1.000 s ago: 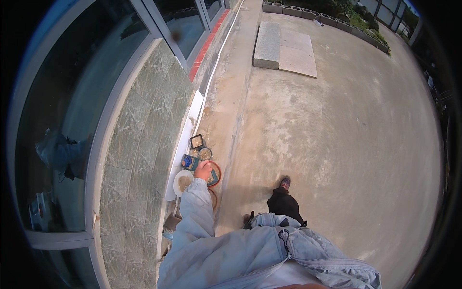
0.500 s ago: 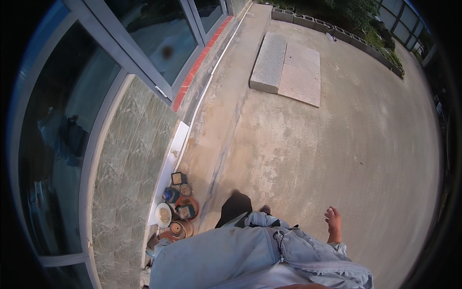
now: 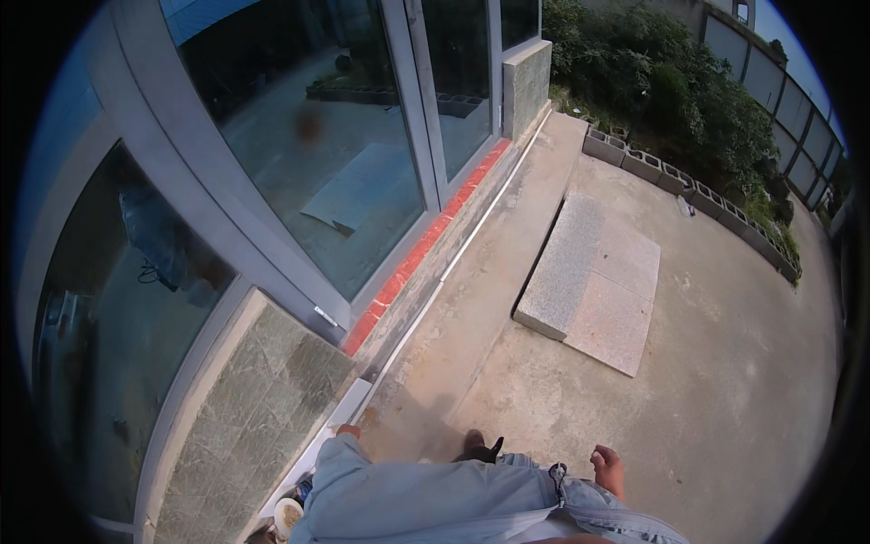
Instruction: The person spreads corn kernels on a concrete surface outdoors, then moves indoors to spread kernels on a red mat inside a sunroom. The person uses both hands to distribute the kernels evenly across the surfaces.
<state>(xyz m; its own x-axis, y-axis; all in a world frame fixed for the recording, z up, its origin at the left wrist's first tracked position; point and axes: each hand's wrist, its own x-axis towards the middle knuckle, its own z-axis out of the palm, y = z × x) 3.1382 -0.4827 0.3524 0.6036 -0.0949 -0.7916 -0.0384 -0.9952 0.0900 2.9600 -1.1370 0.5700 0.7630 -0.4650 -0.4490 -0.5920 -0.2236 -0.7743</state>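
Observation:
My right hand (image 3: pixel 608 469) hangs at my right side over the concrete, its fingers loosely bent and holding nothing. At my left, a small part of my left hand (image 3: pixel 348 431) shows past the light blue jacket sleeve (image 3: pixel 340 458), close to the end of a white ledge (image 3: pixel 352 400); its fingers cannot be made out. My shoe (image 3: pixel 475 440) shows on the ground ahead of my body. Low on the left, a white bowl (image 3: pixel 288 515) with tan contents sits beside the sleeve.
Ahead, a grey stone step (image 3: pixel 562 272) adjoins pinkish slabs (image 3: pixel 625 281). Glass doors (image 3: pixel 308 154) stand on the left above a red sill (image 3: pixel 430 240), with a white pipe (image 3: pixel 471 236) along the wall's foot. Hollow blocks (image 3: pixel 675 179) edge bushes (image 3: pixel 671 100) at the back.
I have moved forward, and the view has tilted up; the step and doors look nearer. Most of the pots have left the view. Part of my left hand has come into sight.

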